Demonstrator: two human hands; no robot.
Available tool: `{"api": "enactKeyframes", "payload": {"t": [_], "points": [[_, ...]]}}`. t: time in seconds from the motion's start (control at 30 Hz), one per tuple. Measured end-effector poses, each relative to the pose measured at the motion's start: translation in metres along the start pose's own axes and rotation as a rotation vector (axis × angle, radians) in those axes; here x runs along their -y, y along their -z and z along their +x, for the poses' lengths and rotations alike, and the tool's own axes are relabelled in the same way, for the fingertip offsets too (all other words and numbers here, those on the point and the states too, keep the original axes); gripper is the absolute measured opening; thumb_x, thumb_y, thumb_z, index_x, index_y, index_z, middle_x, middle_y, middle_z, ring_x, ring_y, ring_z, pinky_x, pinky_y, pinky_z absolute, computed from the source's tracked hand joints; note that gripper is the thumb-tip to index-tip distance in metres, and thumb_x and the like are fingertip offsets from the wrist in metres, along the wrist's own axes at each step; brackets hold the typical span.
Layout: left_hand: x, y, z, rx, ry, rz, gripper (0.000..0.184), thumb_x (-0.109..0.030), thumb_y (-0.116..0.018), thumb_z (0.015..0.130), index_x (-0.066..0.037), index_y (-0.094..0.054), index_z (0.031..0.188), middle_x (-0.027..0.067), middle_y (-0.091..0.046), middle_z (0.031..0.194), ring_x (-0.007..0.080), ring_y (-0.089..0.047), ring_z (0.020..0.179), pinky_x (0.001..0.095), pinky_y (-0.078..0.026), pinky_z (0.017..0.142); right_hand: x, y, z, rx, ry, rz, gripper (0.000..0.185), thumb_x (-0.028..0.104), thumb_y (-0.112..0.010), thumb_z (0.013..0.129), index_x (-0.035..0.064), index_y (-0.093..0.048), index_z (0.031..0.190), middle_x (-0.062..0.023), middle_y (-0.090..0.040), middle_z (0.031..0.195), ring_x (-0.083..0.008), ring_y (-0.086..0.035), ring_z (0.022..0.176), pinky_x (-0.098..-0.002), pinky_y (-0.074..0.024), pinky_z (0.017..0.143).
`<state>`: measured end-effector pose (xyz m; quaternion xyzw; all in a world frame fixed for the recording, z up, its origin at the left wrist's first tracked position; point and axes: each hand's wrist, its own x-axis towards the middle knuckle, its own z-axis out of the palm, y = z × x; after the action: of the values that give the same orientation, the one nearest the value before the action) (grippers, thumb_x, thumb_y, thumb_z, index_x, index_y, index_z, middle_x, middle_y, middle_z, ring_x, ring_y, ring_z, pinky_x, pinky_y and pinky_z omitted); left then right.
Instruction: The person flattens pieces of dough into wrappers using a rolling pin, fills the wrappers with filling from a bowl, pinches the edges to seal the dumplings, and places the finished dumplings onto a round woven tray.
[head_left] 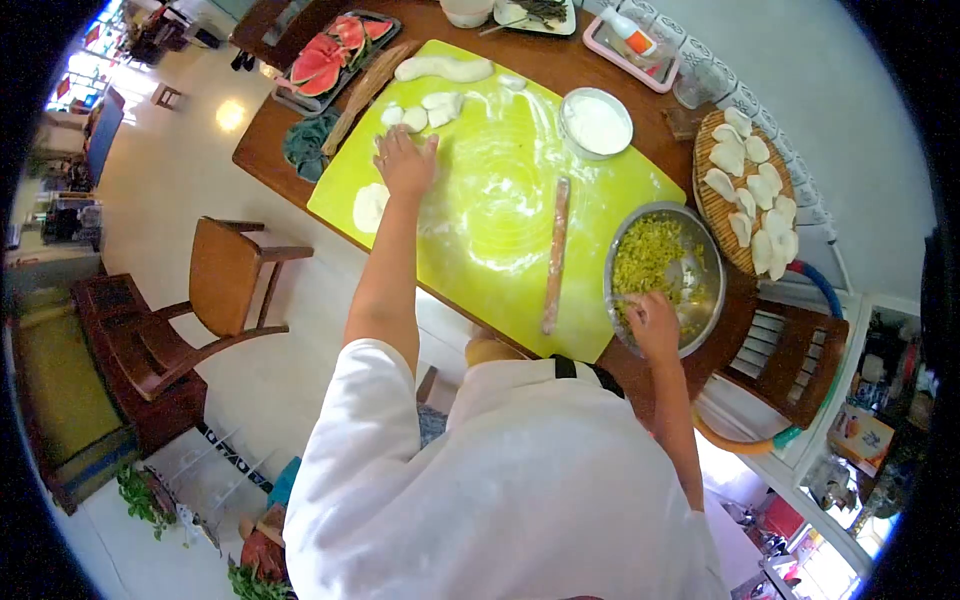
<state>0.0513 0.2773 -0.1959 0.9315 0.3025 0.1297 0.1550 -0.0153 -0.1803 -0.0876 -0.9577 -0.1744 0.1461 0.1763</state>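
Note:
My left hand (405,165) reaches over the yellow-green mat (480,190), its fingers spread just below several small dough pieces (440,107). A flattened round of dough (371,207) lies beside that wrist. My right hand (652,325) is over the near side of a metal bowl (715,300) of chopped yellow-green filling (645,252). Its fingers are closed together; what they hold is too small to make out. A floured rolling pin (556,255) lies on the mat between my hands. Farther up are a dough roll (443,68) and a bowl of white flour (596,123).
A woven tray (708,165) of shaped dumplings (760,185) stands at the right. Watermelon slices (320,65) on a tray and a dark green cloth (308,145) are at the left. A pink-edged tray (605,55) sits at the back. Wooden chairs (222,275) flank the table.

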Motion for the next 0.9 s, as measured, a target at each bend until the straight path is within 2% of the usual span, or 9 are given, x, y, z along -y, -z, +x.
{"api": "enactKeyframes", "payload": {"t": [0.37, 0.43, 0.53, 0.6, 0.63, 0.67, 0.73, 0.77, 0.9], "points": [[-0.025, 0.005, -0.009, 0.072, 0.005, 0.124, 0.089, -0.065, -0.043, 0.081, -0.003, -0.021, 0.141, 0.0214, -0.019, 0.146, 0.0405, -0.014, 0.135, 0.0624, -0.013, 0.103, -0.004, -0.003, -0.003, -0.184, 0.079, 0.051, 0.016, 0.01, -0.062, 0.077, 0.0087, -0.066, 0.093, -0.0086, -0.056, 0.079, -0.0227, -0.056, 0.069, -0.0324, -0.0457, 0.065], [-0.019, -0.003, 0.0, 0.101, 0.017, 0.151, 0.088, -0.064, -0.043, 0.081, -0.004, -0.021, 0.141, 0.021, -0.019, 0.146, 0.0393, -0.015, 0.135, 0.0624, -0.013, 0.103, -0.002, -0.003, -0.002, -0.093, -0.039, 0.117, 0.016, 0.016, -0.059, 0.08, 0.0116, -0.063, 0.096, -0.0123, -0.059, 0.092, -0.0312, -0.057, 0.087, -0.0405, -0.0464, 0.077], [0.011, -0.004, 0.025, 0.082, 0.099, -0.169, 0.084, -0.063, -0.043, 0.082, -0.005, -0.025, 0.14, 0.0185, -0.027, 0.144, 0.0381, -0.019, 0.134, 0.0596, -0.012, 0.105, 0.005, 0.003, -0.003, -0.07, -0.12, 0.149, 0.017, 0.018, -0.06, 0.08, 0.0104, -0.063, 0.095, -0.0128, -0.059, 0.091, -0.031, -0.058, 0.087, -0.0404, -0.0469, 0.076], [0.028, 0.038, 0.025, 0.016, 0.419, -1.338, 0.055, -0.04, -0.046, 0.09, -0.008, -0.036, 0.133, 0.0137, -0.046, 0.131, 0.0276, -0.038, 0.124, 0.0467, -0.027, 0.102, -0.009, -0.007, -0.006, -0.098, -0.113, 0.147, 0.018, 0.02, -0.061, 0.08, 0.0102, -0.063, 0.095, -0.0136, -0.059, 0.092, -0.0314, -0.058, 0.088, -0.0414, -0.0466, 0.076], [0.039, 0.05, 0.025, -0.074, 0.488, -1.233, 0.04, -0.034, -0.053, 0.085, -0.006, -0.055, 0.114, 0.0143, -0.062, 0.106, 0.026, -0.057, 0.101, 0.0385, -0.041, 0.088, -0.014, -0.01, -0.006, -0.122, -0.089, 0.134, 0.019, 0.021, -0.062, 0.079, 0.0101, -0.063, 0.095, -0.0143, -0.059, 0.092, -0.0319, -0.058, 0.088, -0.0424, -0.0464, 0.077], [0.055, 0.052, 0.025, -0.084, 0.499, -1.229, 0.04, -0.034, -0.053, 0.085, -0.006, -0.055, 0.114, 0.0143, -0.062, 0.106, 0.026, -0.057, 0.101, 0.0385, -0.041, 0.088, -0.017, -0.012, -0.005, -0.112, -0.079, 0.132, 0.019, 0.021, -0.062, 0.079, 0.0101, -0.063, 0.095, -0.0143, -0.059, 0.092, -0.0319, -0.058, 0.088, -0.0424, -0.0464, 0.077], [0.091, 0.049, 0.029, -0.047, 0.341, -0.377, 0.029, -0.031, -0.057, 0.078, -0.007, -0.065, 0.091, 0.0124, -0.067, 0.082, 0.0256, -0.063, 0.077, 0.0375, -0.047, 0.072, -0.018, -0.015, -0.001, -0.002, -0.196, 0.095, 0.021, 0.023, -0.064, 0.078, 0.0113, -0.064, 0.095, -0.0155, -0.06, 0.096, -0.0331, -0.058, 0.091, -0.0443, -0.0459, 0.079], [0.12, 0.023, 0.035, -0.024, 0.304, -0.328, 0.024, -0.029, -0.06, 0.074, -0.008, -0.068, 0.081, 0.0117, -0.066, 0.078, 0.0273, -0.063, 0.074, 0.037, -0.049, 0.065, -0.02, -0.018, -0.001, 0.001, -0.192, 0.093, 0.021, 0.023, -0.064, 0.078, 0.0113, -0.064, 0.095, -0.0155, -0.06, 0.096, -0.0331, -0.058, 0.091, -0.0443, -0.0459, 0.079], [0.086, 0.046, 0.01, 0.107, 0.208, -0.175, 0.023, -0.029, -0.063, 0.072, -0.011, -0.069, 0.086, 0.0088, -0.067, 0.084, 0.0282, -0.064, 0.078, 0.0384, -0.05, 0.068, -0.021, -0.029, 0.0, -0.039, -0.137, -0.011, 0.023, 0.022, -0.064, 0.077, 0.0134, -0.065, 0.098, -0.0166, -0.06, 0.106, -0.0348, -0.056, 0.1, -0.044, -0.0444, 0.087]]}}
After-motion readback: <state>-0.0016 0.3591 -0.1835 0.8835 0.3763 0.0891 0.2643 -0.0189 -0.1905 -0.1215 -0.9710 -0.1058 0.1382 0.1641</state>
